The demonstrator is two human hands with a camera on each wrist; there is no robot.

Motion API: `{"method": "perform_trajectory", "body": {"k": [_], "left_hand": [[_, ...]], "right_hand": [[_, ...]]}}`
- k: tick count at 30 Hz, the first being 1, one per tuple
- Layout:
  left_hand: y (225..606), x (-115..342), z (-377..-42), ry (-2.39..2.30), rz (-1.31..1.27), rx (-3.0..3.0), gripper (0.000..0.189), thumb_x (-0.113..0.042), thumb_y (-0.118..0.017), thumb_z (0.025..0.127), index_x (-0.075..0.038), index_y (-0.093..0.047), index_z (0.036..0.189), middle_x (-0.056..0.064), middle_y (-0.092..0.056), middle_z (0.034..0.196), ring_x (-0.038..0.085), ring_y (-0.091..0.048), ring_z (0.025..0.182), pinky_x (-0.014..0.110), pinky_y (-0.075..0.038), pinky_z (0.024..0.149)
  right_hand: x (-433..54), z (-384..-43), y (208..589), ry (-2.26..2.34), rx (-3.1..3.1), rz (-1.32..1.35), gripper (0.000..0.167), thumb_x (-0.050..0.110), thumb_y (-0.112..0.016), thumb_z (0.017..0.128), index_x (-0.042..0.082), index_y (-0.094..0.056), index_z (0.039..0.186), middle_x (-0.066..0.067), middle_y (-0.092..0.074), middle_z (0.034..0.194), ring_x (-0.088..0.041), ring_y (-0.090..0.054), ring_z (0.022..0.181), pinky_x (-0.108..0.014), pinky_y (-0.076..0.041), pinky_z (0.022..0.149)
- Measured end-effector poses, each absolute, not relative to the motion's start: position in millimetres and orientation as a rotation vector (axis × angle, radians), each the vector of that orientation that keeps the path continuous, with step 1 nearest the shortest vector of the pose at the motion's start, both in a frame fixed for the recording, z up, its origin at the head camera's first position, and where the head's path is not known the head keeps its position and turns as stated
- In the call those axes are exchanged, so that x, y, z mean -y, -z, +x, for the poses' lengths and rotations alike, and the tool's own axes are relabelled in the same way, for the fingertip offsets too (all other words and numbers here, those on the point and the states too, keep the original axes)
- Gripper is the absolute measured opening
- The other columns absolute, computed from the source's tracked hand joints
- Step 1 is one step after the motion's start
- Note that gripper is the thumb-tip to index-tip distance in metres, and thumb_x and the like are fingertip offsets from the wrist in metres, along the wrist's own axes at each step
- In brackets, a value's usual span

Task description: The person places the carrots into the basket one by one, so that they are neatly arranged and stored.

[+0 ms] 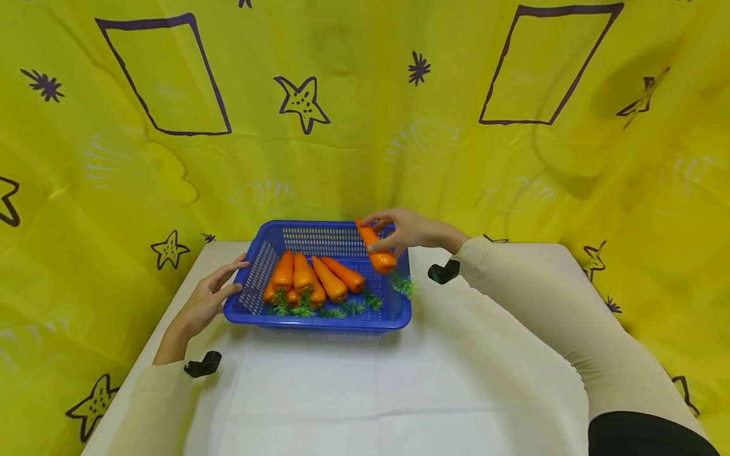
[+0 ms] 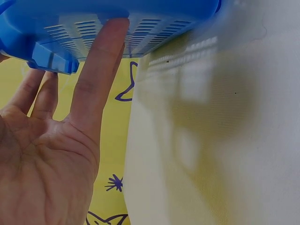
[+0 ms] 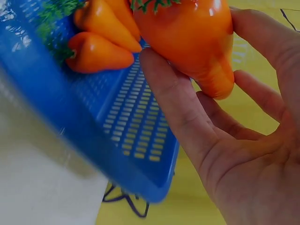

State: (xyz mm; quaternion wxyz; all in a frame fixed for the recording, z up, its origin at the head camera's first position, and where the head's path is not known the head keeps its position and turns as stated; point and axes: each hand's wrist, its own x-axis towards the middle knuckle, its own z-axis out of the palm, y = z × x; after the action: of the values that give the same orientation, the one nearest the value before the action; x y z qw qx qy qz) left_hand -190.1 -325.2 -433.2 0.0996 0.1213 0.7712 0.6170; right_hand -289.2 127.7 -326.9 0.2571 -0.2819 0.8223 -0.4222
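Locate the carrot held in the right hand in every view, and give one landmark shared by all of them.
Head: the orange plastic carrot is right of centre, over the basket's right rim.
Left wrist: not in view.
Right wrist: it fills the top centre, gripped by the right hand.
Shared landmark: the blue slotted plastic basket.

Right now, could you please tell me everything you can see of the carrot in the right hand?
The carrot is glossy orange, smooth like plastic, with a green leafy top. The right hand grips it between thumb and fingers above the blue basket's right rim, tip pointing away, leaves toward the person. It touches no other carrot.
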Motion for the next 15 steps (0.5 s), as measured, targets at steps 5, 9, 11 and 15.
{"method": "perform_trajectory", "body": {"k": [5, 9, 11, 15], "left_hand": [[434.6, 325.7, -191.5, -1.839, 0.357, -2.271, 0.053, -0.020, -0.053, 0.109, -0.008, -0.037, 0.158, 0.002, -0.010, 0.173, 0.026, -0.038, 0.146, 0.036, -0.060, 0.088], [435.0, 326.6, -192.0, -1.840, 0.348, -2.273, 0.053, -0.020, -0.053, 0.109, -0.009, -0.037, 0.159, 0.002, -0.010, 0.173, 0.030, -0.036, 0.147, 0.035, -0.060, 0.088], [434.8, 326.8, -192.3, -1.838, 0.348, -2.274, 0.054, -0.020, -0.053, 0.109, -0.009, -0.037, 0.159, 0.001, -0.010, 0.173, 0.041, -0.029, 0.150, 0.035, -0.060, 0.089], [434.8, 326.6, -193.4, -1.836, 0.340, -2.267, 0.054, -0.021, -0.052, 0.109, -0.010, -0.036, 0.159, 0.000, -0.009, 0.173, 0.049, -0.022, 0.150, 0.036, -0.060, 0.089]], "right_hand": [[-103.6, -298.1, 332.2, 1.143, -2.179, -0.780, 0.066, 0.024, -0.079, 0.093, 0.016, -0.051, 0.152, -0.019, -0.046, 0.151, -0.030, -0.064, 0.118, -0.044, -0.063, 0.078], [-82.8, -305.3, 337.2, 1.098, -2.155, -0.801, 0.067, 0.025, -0.080, 0.092, 0.016, -0.052, 0.152, -0.016, -0.051, 0.145, -0.029, -0.063, 0.117, -0.049, -0.062, 0.080], [-73.2, -309.8, 342.1, 1.074, -2.147, -0.802, 0.066, 0.026, -0.081, 0.091, 0.018, -0.053, 0.151, -0.015, -0.053, 0.142, -0.027, -0.063, 0.117, -0.049, -0.062, 0.080], [-56.4, -319.2, 354.5, 1.042, -2.126, -0.792, 0.065, 0.025, -0.081, 0.090, 0.017, -0.055, 0.150, -0.015, -0.054, 0.141, -0.026, -0.062, 0.118, -0.046, -0.063, 0.079]]}}
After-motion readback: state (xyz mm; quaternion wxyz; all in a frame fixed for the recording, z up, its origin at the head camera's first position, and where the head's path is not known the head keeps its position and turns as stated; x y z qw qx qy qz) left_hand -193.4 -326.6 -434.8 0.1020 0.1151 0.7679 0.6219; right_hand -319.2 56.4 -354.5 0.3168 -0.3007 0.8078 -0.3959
